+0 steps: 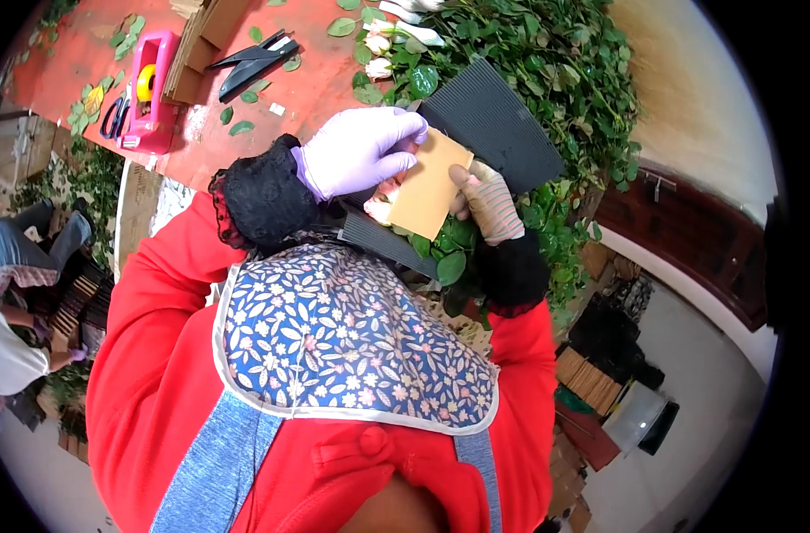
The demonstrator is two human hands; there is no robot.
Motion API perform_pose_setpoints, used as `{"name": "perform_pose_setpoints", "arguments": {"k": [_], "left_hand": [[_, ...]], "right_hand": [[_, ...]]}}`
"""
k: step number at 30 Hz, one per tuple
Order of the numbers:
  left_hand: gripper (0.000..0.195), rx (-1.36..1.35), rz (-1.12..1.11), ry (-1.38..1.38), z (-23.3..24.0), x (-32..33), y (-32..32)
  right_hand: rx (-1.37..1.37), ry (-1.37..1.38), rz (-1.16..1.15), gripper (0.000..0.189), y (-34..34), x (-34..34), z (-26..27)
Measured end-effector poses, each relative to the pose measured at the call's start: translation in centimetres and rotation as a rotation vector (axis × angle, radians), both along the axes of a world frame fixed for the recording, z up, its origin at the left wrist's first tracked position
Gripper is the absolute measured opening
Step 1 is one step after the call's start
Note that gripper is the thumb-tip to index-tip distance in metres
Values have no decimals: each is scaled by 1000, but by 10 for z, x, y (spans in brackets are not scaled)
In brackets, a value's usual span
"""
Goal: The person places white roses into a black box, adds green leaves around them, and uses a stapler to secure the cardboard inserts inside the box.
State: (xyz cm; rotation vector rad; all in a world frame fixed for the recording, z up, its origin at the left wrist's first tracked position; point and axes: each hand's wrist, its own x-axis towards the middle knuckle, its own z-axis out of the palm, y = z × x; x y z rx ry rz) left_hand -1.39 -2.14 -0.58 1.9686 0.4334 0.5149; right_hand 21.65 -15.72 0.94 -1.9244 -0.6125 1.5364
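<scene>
My left hand, in a lilac glove, has its thumb and fingers curled at the upper left edge of a tan cardboard piece. On the card's right edge rests the thumb of my right hand, in a striped glove with bare fingertips; its other fingers go partly behind the card. Pale pink roses show at the card's left edge, mostly covered by it. Green rose leaves stick out below. A dark corrugated sheet slants behind my hands, and another dark ribbed piece lies nearer my apron.
Rose foliage is heaped at the back right, beside several cut roses. On the red table are a black stapler-like tool, a pink tape dispenser, scissors and stacked cardboard. A co-worker sits at left.
</scene>
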Motion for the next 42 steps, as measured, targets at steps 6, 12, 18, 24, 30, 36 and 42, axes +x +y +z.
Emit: {"name": "perform_pose_setpoints", "arguments": {"k": [6, 12, 18, 24, 30, 36, 42], "left_hand": [[46, 342, -121, 0, 4, 22, -6], [83, -52, 105, 133, 18, 18, -18], [83, -587, 124, -188, 9, 24, -27], [48, -770, -144, -68, 23, -45, 53], [59, -543, -741, 81, 25, 1, 27], [53, -195, -852, 224, -10, 32, 27], [48, -328, -848, 213, -10, 27, 32]], "right_hand": [[-32, -106, 59, 37, 10, 0, 5], [74, 26, 20, 44, -5, 10, 5], [269, 189, 175, 47, -1, 14, 3], [616, -441, 717, 26, -16, 14, 41], [363, -932, 1185, 26, -26, -41, 16], [251, -975, 1144, 25, -23, -58, 8], [255, -912, 1135, 17, -15, -61, 4]]}}
